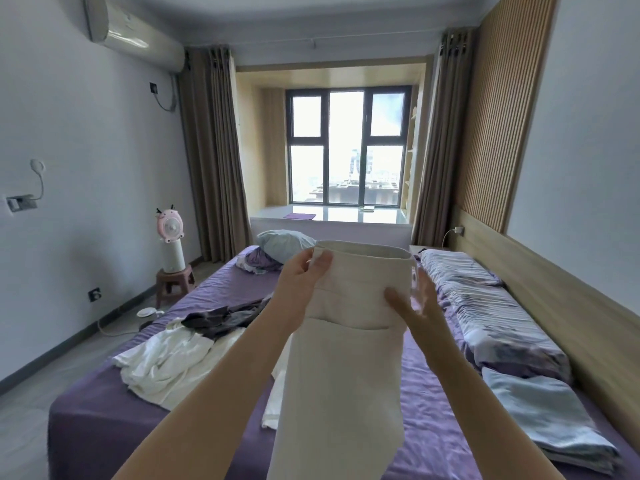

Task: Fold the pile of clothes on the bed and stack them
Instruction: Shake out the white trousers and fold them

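Purple bed (pixel 104 410) below both hands: left hand (pixel 301 275) and right hand (pixel 412 306) grip cream trousers (pixel 346 358) aloft, unfolded; white garment (pixel 166 365) and dark garment (pixel 221 318) lie crumpled leftward, no stack visible.

"What room is this?"

"A bedroom in a home. See the big bed (pixel 214 292) with the purple sheet, and the pillow (pixel 284 242)?"

"What else?"

"Long brown curtains (pixel 214 154) by the window (pixel 348 147), an air cooler (pixel 131 29) on the wall, and a little pink fan (pixel 169 225)."
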A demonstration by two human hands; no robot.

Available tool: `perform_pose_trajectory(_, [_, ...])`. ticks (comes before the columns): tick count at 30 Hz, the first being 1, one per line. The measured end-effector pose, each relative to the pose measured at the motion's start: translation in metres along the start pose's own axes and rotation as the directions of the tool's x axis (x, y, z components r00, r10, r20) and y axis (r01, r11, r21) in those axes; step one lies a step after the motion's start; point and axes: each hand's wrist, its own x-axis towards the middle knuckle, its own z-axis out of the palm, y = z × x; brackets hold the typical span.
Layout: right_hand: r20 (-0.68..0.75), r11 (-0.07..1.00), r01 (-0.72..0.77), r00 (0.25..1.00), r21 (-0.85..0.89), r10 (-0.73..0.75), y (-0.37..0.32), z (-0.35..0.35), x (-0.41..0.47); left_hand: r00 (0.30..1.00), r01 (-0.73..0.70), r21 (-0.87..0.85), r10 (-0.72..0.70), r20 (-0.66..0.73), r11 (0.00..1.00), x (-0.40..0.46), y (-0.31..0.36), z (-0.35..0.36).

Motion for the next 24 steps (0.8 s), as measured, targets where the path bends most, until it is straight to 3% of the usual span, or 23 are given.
perform_pose_trajectory(2, [0.1,0.994,-0.067,0.993,0.091,0.057,0.008,0.001,-0.002,1.0,-0.013,0.021,0.013,-0.004,1.0,0.005,0.004,0.007])
perform_pose_trajectory(4, [0.061,0.991,-0.099,0.994,0.085,0.094,0.013,0.0,-0.001,0.998,-0.041,0.11,0.046,-0.044,0.993,0.008,0.007,0.014])
perform_pose_trajectory(5, [0.017,0.995,-0.09,0.996,0.053,0.089,0.013,-0.001,0.001,0.991,-0.084,0.237,0.106,-0.082,0.968,0.011,0.007,0.014])
perform_pose_trajectory(8, [-0.057,0.998,-0.029,0.998,-0.053,0.026,0.008,-0.004,0.007,0.93,-0.19,0.652,0.348,-0.121,0.734,0.015,0.009,0.012])
perform_pose_trajectory(13, [-0.045,0.997,0.008,0.999,-0.07,-0.011,-0.009,0.004,0.016,0.878,-0.035,0.772,0.389,-0.279,0.634,0.019,0.023,0.012])
perform_pose_trajectory(15, [-0.034,0.998,-0.003,0.999,-0.063,0.001,-0.013,0.004,0.021,0.884,0.061,0.863,0.374,-0.281,0.502,0.02,0.026,0.011])
perform_pose_trajectory(17, [-0.012,0.997,-0.007,1.0,-0.075,0.006,-0.015,0.002,0.024,0.899,-0.021,0.921,0.41,-0.152,0.389,0.019,0.03,0.015])
perform_pose_trajectory(20, [0.044,0.99,0.016,0.999,-0.137,-0.01,-0.015,0.006,0.023,0.888,-0.345,0.931,0.361,0.283,0.117,0.017,0.04,0.035])
perform_pose_trajectory(21, [0.059,0.989,0.017,0.998,-0.149,-0.008,-0.014,0.008,0.021,0.903,-0.375,0.918,0.278,0.328,0.132,0.017,0.04,0.042])
perform_pose_trajectory(24, [0.088,0.991,-0.019,0.996,-0.13,0.031,-0.008,0.012,0.013,0.963,-0.204,0.869,-0.068,0.261,0.451,0.019,0.037,0.048])
